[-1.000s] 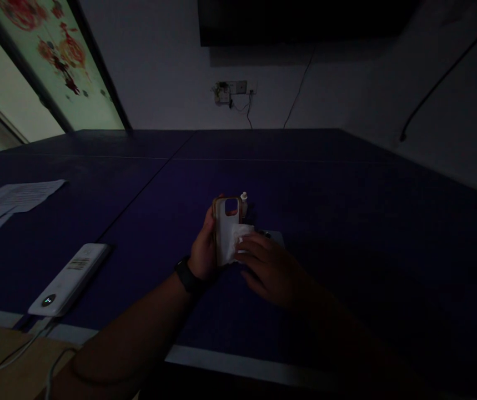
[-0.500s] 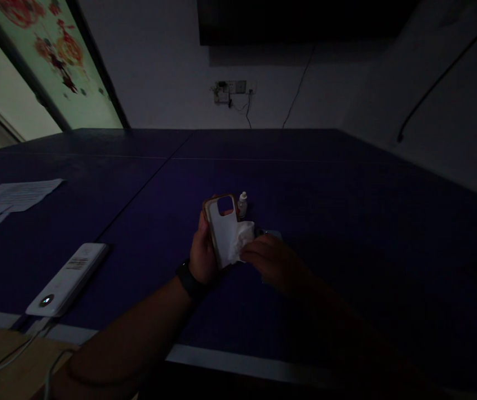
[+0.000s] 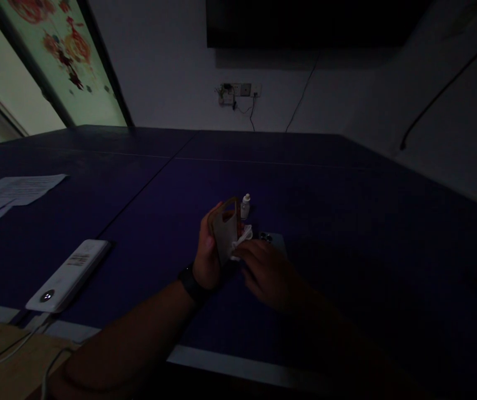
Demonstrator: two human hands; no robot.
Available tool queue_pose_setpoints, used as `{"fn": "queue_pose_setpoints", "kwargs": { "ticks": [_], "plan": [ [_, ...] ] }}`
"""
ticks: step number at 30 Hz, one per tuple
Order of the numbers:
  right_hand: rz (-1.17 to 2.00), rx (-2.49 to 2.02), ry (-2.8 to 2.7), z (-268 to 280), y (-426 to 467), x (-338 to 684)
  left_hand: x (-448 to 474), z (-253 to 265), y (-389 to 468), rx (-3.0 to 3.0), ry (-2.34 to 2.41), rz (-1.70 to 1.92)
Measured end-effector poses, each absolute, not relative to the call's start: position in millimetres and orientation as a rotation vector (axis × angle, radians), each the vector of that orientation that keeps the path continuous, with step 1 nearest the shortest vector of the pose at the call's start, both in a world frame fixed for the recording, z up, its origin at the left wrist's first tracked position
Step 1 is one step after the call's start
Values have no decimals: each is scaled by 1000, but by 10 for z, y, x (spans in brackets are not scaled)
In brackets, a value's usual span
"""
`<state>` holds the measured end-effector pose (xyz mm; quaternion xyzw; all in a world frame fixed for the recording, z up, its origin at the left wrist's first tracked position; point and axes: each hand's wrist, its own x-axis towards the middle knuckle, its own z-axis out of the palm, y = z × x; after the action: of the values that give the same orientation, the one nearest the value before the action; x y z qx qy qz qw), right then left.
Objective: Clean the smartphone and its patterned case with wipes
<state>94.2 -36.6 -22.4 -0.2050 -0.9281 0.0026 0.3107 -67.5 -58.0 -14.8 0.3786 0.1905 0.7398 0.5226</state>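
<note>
The room is dim. My left hand (image 3: 205,261), with a dark watch on its wrist, grips a phone case (image 3: 224,229) with a brownish rim and a camera cut-out, tilted so I see it nearly edge-on. My right hand (image 3: 265,271) pinches a small white cloth (image 3: 241,240) against the case's right side. Just behind the case a small white dropper bottle (image 3: 245,206) stands upright on the table. A phone (image 3: 275,240) lies flat on the table beyond my right hand, partly hidden by it.
A dark blue table (image 3: 346,222) with a white front edge line fills the view. A white power bank (image 3: 68,275) with a lit button lies at the left, its cable running off the edge. Papers (image 3: 9,191) lie at far left. A wall socket (image 3: 238,91) with cables sits behind.
My left hand has turned the case from facing me to nearly edge-on. My right hand with the cloth has stayed at the case's right side, and the view has shifted slightly.
</note>
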Motion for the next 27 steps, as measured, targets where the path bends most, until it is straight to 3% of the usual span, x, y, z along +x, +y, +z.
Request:
{"fn": "queue_pose_setpoints", "kwargs": {
  "ticks": [5, 18, 27],
  "plan": [
    [-114, -456, -2435, -263, -413, 862, -662, -140, -572, 829, 459, 1805],
    [44, -434, -2370, -234, -422, 942, -686, -128, -588, 803, 524, 1727],
    [-154, -658, -2360, -282, -249, 1036, -717, -141, -516, 684, 479, 1699]
  ]
}}
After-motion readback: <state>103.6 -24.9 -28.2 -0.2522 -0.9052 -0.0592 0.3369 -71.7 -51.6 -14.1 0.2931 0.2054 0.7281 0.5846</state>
